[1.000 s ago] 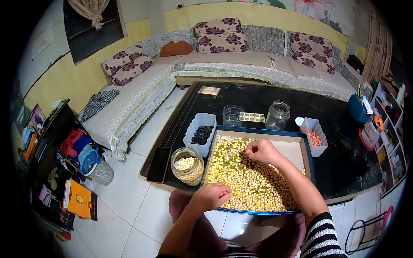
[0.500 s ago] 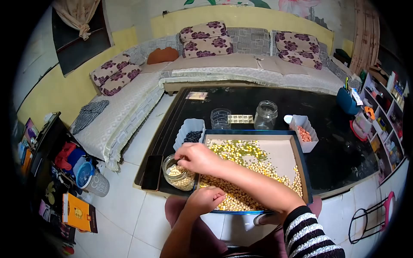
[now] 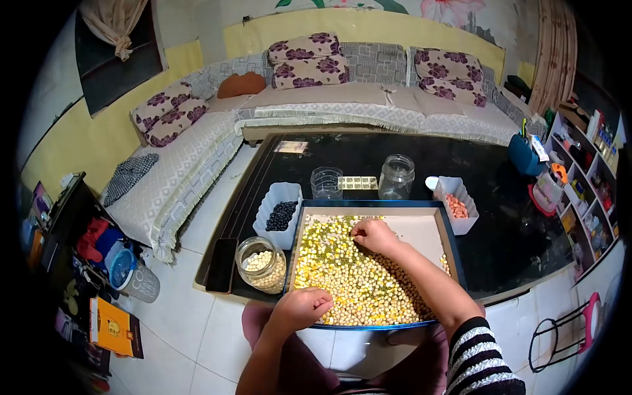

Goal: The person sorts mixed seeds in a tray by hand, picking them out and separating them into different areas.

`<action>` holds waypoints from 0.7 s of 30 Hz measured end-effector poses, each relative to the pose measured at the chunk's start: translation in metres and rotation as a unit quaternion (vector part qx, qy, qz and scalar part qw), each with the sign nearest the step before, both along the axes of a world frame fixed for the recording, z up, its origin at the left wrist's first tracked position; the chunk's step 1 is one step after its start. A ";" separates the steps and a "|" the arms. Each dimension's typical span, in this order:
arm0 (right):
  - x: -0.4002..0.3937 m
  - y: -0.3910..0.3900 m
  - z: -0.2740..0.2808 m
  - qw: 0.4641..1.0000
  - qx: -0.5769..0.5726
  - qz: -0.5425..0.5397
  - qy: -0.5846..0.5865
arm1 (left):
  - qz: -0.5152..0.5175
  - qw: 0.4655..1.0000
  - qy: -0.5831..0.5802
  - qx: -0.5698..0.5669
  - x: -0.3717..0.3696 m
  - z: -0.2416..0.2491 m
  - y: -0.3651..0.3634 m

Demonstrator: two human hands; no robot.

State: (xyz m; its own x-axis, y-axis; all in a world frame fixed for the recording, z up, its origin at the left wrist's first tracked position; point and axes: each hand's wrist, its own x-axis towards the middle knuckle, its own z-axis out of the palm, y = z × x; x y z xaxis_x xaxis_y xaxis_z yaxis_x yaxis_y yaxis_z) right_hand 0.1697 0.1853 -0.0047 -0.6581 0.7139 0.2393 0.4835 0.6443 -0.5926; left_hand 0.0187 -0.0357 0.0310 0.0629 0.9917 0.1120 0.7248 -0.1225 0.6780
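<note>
A shallow tray (image 3: 461, 263) with a dark rim holds chickpeas, yellow corn kernels and small green beans. My right hand (image 3: 374, 237) is over its upper middle, fingers pinched down at the green beans; whatever is between the fingertips is too small to make out. Curled at the tray's lower left edge is my left hand (image 3: 303, 308), and its fingertips hide anything they hold. Left of the tray stands an open glass jar (image 3: 262, 264) partly filled with chickpeas. Behind that jar sits a white container (image 3: 279, 209) of dark beans.
Beyond the tray are a clear plastic cup (image 3: 326, 183), an empty glass jar (image 3: 397, 178) and a container of pink beans (image 3: 457, 205). A phone (image 3: 222, 265) lies at the table's left edge. A blue holder (image 3: 526, 155) and a shelf stand right.
My right hand has left the chickpea jar's mouth and moved right, over the tray's beans. My left hand stays near the tray's lower left edge. The view has shifted slightly.
</note>
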 end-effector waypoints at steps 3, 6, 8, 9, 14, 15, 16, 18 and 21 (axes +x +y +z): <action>-0.009 0.000 -0.008 0.996 0.061 0.063 -0.024 | 0.006 1.000 0.001 0.006 0.000 -0.001 0.000; -0.011 -0.003 -0.013 0.990 0.108 0.082 -0.031 | 0.007 1.000 -0.007 0.013 0.001 -0.001 0.000; -0.009 -0.002 -0.014 0.992 0.100 0.077 -0.027 | 0.002 1.000 0.003 0.025 0.000 -0.003 0.000; -0.007 0.002 -0.014 0.991 0.104 0.078 -0.044 | -0.001 0.999 0.013 0.039 0.000 -0.003 0.000; 0.013 0.008 -0.001 0.998 0.017 0.014 -0.062 | -0.007 0.998 0.006 0.060 -0.001 -0.007 0.000; 0.018 0.010 -0.001 1.000 -0.012 -0.002 -0.029 | -0.011 0.998 0.004 0.063 -0.002 -0.007 0.000; 0.022 0.012 -0.001 0.999 -0.012 -0.002 -0.029 | -0.011 0.998 0.003 0.063 -0.002 -0.006 0.000; 0.028 0.018 0.001 0.998 -0.044 -0.036 -0.017 | -0.009 0.998 -0.005 0.068 -0.001 -0.005 0.000; 0.028 0.013 0.010 0.998 -0.054 -0.035 -0.026 | -0.014 0.997 0.001 0.076 -0.002 -0.007 0.000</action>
